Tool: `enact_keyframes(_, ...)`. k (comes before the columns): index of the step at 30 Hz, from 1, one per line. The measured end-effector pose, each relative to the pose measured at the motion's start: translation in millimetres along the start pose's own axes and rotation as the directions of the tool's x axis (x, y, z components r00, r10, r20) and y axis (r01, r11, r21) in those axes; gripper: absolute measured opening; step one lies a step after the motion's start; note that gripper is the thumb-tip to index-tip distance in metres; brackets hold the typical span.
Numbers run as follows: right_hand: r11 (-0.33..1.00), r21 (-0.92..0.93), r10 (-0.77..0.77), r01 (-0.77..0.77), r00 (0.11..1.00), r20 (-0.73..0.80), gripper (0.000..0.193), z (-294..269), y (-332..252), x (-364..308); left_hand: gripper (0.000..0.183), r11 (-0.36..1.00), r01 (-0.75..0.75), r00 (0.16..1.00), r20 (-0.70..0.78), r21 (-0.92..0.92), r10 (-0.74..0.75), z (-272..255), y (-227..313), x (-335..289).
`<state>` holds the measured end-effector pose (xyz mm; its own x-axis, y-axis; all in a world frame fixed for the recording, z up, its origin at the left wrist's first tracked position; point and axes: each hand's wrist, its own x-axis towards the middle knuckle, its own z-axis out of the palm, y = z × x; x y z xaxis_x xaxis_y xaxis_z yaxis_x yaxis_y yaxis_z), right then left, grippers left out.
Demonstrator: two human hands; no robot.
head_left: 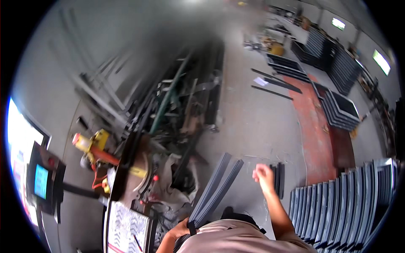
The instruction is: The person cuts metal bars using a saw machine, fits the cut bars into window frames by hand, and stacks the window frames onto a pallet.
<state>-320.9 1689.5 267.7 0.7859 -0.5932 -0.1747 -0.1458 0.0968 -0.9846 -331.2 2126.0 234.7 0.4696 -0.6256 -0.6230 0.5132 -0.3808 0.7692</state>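
Workshop, large: grey floor (pixel 244 122) runs up the middle of the frame, scuffed, bits of litter on it; pale wall at left, much of the top blurred. Red strip (pixel 308 114) laid right of centre. Long bars and a green beam (pixel 168 92) heaped left of centre. Lower right: big ribbed row of grey lengths (pixel 333 206), packed side by side; judged a batch already gathered. Upper right: dark frames (pixel 333 71) in tidy piles; these read as made up already. Left edge: yellow-and-orange machine (pixel 100 141), with a lit screen (pixel 41 181) below and left of it. Lower centre: two long dark profiles (pixel 210 185), close together, slanting up from the person's waist; not yet laid down, so this handling looks part-way through. How many are left, cannot tell. Short dark pieces (pixel 278 180) bundled on the floor, just right of the right hand (pixel 262 173). That hand is raised, fingers curled, nothing seen in it; whether fully closed, cannot tell. Left hand (pixel 180 228), bottom of frame left of centre: clamped round the pair's lower part.
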Motion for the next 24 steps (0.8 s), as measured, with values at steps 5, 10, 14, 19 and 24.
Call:
enact_keyframes(5, 0.96, -0.022, 0.279, -0.278, 0.957, 0.074, 0.017, -117, 71, -49, 0.095, 0.983, 0.103, 0.979, 0.161, 0.15, -0.128, 57, 97, 79)
enact_keyframes(10, 0.972, -0.143, 0.208, -0.188, 0.968, 0.14, 0.016, -126, 105, -29, 0.093, 0.931, 0.149, 0.936, 0.256, 0.333, -0.241, 72, 135, 167)
enact_keyframes(14, 0.937, 0.049, 0.328, -0.345, 0.922, 0.207, 0.019, -100, 77, 30, 0.095, 0.934, 0.136, 0.913, 0.323, 0.331, -0.248, 88, 203, 242)
enact_keyframes(19, 0.958, 0.049, 0.266, -0.281, 0.941, 0.209, 0.026, -111, 47, 148, 0.094, 0.825, -0.17, 0.98, 0.182, 0.539, 0.083, 74, 324, 366)
enact_keyframes(24, 0.971, -0.217, 0.144, -0.102, 0.971, 0.188, 0.029, -132, 1, 284, 0.065, 0.592, -0.598, 0.722, 0.044, 0.54, 0.69, 45, 487, 506)
